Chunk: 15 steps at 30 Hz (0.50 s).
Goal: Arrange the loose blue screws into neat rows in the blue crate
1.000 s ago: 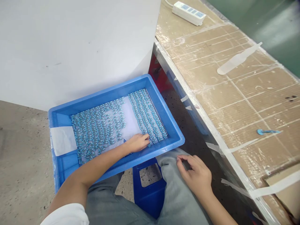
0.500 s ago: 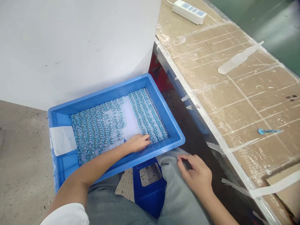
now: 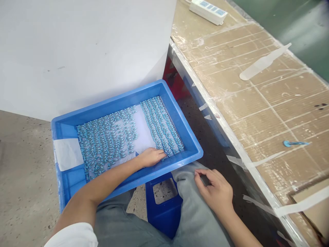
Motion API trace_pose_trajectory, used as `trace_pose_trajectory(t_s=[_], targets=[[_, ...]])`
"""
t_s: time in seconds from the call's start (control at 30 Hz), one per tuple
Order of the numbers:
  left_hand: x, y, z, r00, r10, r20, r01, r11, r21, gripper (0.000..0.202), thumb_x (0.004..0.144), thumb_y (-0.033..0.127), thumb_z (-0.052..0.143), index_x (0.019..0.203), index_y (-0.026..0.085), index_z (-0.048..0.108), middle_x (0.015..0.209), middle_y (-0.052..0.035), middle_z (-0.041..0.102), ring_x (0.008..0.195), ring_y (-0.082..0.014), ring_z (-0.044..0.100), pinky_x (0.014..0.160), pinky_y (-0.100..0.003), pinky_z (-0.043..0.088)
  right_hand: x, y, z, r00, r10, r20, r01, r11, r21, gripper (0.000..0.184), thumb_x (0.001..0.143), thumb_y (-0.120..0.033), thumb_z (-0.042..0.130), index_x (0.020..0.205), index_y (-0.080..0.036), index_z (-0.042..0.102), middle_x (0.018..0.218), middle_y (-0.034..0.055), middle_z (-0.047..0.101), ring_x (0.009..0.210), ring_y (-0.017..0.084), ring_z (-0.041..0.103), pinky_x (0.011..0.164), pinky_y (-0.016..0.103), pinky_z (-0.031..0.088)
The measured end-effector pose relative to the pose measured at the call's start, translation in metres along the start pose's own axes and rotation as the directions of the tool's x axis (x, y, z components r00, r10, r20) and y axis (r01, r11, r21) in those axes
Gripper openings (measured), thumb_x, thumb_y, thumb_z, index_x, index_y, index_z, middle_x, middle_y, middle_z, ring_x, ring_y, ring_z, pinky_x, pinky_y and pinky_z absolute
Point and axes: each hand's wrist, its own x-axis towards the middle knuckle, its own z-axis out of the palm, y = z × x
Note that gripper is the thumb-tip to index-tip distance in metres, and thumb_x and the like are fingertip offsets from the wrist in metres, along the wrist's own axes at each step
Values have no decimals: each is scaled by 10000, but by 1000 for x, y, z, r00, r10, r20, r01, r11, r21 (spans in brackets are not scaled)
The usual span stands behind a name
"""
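Note:
A blue plastic tray holds many small light-blue pieces with shiny tips, set in rows on a white sheet. My left hand reaches into the tray. Its fingers are drawn together at the lower end of the right-hand rows, and whatever lies between the fingertips is hidden. Over my right thigh rests my right hand, thumb and forefinger meeting in a loop, with nothing visible between them.
A blue stool stands under the tray. To the right is a cardboard-covered table bearing a power strip, a pale flat strip and a blue screw-like piece. A white panel rises behind the tray.
My left fingertips have shifted very slightly to the right along the rows. My right hand stays in the same place and pose.

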Motion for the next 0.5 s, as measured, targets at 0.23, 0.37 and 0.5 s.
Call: trace_pose_trajectory(t_s=[0.23,0.37,0.5], targets=[[-27,9,-30,972,-132,-193,82,965,-250,327,969,207,461,1270,208,587,1208,-85,643,891,-141,656,815,-276,540,0,-1,-5,1000,16,-9,-15,998,69,104,889,-307,640,891,-239,719,775,-7,705,620,132,578,605,274,468],[-64,42,-88,819,-375,-433,100,838,-537,208,962,267,540,1111,220,677,1027,-60,686,717,-106,608,727,-266,539,16,-13,-9,997,23,74,-35,984,175,165,909,-364,610,926,-245,722,732,-8,676,622,130,596,607,267,479],[-118,103,-155,568,-516,-641,-49,756,-652,195,913,247,630,1095,270,698,947,-65,687,806,-173,646,687,-317,552,65,-46,7,950,14,313,-20,1000,18,252,915,-435,569,976,-257,737,676,-22,656,648,133,632,609,250,456]])
